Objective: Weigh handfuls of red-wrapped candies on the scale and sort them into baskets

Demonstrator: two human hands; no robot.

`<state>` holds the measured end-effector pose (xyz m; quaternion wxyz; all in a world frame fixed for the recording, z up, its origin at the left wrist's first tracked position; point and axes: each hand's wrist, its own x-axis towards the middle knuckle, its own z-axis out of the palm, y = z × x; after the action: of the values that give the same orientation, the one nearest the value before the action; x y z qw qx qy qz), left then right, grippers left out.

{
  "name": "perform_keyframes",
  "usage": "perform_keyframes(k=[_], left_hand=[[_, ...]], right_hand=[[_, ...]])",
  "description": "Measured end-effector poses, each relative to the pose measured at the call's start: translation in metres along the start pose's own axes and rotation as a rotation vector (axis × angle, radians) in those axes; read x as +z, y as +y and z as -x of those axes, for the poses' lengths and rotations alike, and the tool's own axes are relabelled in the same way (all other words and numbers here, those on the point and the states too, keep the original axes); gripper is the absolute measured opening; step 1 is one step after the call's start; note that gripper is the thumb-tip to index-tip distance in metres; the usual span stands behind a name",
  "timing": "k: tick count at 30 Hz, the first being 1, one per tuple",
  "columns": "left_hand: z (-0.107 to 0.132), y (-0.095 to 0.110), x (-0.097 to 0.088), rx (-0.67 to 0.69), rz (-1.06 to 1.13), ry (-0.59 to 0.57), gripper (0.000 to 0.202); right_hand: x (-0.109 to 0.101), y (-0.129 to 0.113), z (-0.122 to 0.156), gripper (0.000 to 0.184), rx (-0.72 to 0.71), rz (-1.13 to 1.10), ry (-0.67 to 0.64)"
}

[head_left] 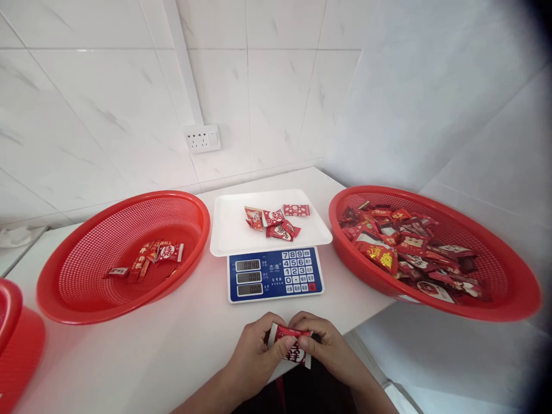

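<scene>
Between my two hands, at the table's near edge, is a red and white candy packet [295, 352] with dark lettering. My left hand [257, 351] grips its left end, thumb across the front. My right hand [324, 346] pinches the other side, its thumb close to the left one. Just beyond them stands a digital scale [276, 275] with a blue keypad panel. Several small red packets [276, 221] lie loosely on its white tray [230, 230]. The display seems to read 0.040 on the top line.
A red mesh basket [81, 253] on the left holds several packets. Another red basket [509, 259], on the right, is heaped with red wrapped candies and reaches past the table edge. Part of a third red container [21, 339] shows at far left. A socket [202, 138] is on the tiled wall.
</scene>
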<state>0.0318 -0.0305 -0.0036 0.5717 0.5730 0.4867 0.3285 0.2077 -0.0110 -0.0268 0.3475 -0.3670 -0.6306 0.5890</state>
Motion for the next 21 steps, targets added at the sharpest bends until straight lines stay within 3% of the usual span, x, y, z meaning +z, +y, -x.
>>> perform_keyframes(k=[5,12,21], left_hand=[[-0.0008,-0.0058,-0.0001,-0.017,-0.028,0.024,0.030],[-0.0009,-0.0028,0.0008,0.008,-0.084,-0.116,0.037],[0.0003,-0.0050,0.0024,0.002,-0.040,-0.116,0.038]], right_hand=[[-0.0018,0.0012,-0.0001,0.037,0.000,-0.014,0.005],[-0.0034,0.0030,0.0005,0.037,-0.020,-0.042,-0.008],[-0.0049,0.0038,0.0005,0.045,-0.077,-0.054,-0.039]])
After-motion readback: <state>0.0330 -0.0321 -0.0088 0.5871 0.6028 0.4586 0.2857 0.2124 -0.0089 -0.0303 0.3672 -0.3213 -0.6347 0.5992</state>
